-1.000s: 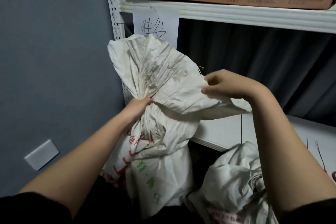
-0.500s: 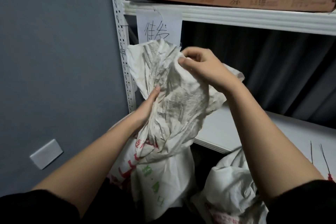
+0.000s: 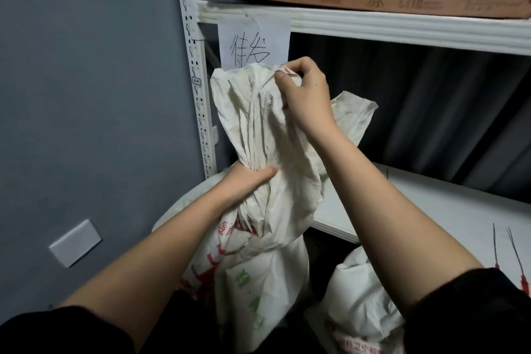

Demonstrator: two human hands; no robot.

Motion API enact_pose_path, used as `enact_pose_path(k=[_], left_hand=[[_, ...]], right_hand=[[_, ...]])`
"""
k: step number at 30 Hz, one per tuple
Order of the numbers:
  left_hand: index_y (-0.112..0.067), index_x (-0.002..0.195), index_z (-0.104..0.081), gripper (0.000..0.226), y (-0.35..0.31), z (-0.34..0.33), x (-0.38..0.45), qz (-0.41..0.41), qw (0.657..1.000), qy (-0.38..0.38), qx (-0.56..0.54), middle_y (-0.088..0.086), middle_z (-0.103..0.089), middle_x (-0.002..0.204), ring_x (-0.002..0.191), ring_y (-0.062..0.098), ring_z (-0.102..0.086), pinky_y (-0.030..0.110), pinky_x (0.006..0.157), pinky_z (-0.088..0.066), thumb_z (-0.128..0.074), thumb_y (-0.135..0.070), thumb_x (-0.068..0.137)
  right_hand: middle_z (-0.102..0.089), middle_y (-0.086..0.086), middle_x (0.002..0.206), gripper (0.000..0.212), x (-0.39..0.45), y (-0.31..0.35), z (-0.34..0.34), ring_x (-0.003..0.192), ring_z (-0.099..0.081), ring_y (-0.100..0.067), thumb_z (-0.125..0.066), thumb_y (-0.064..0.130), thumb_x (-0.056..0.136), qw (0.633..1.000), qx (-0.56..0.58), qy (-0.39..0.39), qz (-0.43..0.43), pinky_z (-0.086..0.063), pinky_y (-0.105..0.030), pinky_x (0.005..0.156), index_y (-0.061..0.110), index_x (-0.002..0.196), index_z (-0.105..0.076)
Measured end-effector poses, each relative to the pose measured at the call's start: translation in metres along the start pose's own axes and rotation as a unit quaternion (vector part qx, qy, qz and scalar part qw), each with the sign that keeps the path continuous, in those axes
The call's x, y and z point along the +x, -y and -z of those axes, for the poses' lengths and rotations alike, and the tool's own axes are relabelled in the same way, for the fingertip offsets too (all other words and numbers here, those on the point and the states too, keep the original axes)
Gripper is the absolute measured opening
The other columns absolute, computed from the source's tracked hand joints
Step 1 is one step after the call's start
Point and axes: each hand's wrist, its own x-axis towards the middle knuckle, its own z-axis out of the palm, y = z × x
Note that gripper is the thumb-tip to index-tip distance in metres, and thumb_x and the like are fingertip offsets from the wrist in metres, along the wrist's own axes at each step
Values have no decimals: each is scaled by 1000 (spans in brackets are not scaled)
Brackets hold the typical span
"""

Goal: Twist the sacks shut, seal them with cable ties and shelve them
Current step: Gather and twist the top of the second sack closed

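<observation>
A white woven sack [image 3: 267, 276] with red and green print stands upright in front of me. Its loose top [image 3: 253, 123] is gathered into a tall bunch. My left hand [image 3: 247, 181] grips the neck of the bunch from the left. My right hand [image 3: 304, 92] pinches the upper edge of the fabric near its top. A second white sack [image 3: 365, 307] slumps at the lower right. Thin cable ties [image 3: 514, 250] with red ends lie on the white shelf board [image 3: 448, 210] at the right edge.
A white metal rack post [image 3: 195, 66] stands by the grey wall [image 3: 86, 95]. A handwritten paper label [image 3: 253, 40] hangs from the upper shelf [image 3: 402, 29], which carries a flat cardboard box [image 3: 373, 0]. A white wall plate [image 3: 75, 243] sits at the lower left.
My right hand has carried the wide open flap from the right up and over to the top of the sack. The mouth has narrowed into a taller bunch. My left hand stays on the neck.
</observation>
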Motion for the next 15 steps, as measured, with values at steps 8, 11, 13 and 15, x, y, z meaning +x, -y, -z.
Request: enact_pose_path(k=[8,11,13,15], left_hand=[[-21,83,-55,19,10,24,13,117,993,-17,5,7,-47,87,84,18,-40,33,74,-31,-57,-27,65],[-19,88,-53,34,12,31,20,118,993,-17,20,6,-46,86,81,20,-38,35,72,-29,-58,-31,57],[-20,89,-51,45,18,36,24,125,992,-13,16,4,-46,87,80,20,-38,36,72,-29,-58,-36,47],[-24,90,-52,45,26,40,29,134,991,-7,6,3,-46,89,83,20,-39,37,72,-28,-59,-35,47]], right_hand=[[-60,5,114,94,3,3,75,109,-59,-19,-78,59,61,917,-298,262,48,-43,-40,99,37,138,-29],[-54,18,113,112,5,-12,100,117,-54,-14,-79,64,50,900,-313,303,-20,-36,-40,108,39,143,-23],[-56,18,116,94,7,-20,116,117,-53,-12,-81,52,57,878,-352,318,-56,-37,-39,107,38,138,-35],[-65,16,108,43,9,-27,124,107,-60,-10,-72,27,72,896,-350,271,-24,-45,-37,99,38,112,-59]])
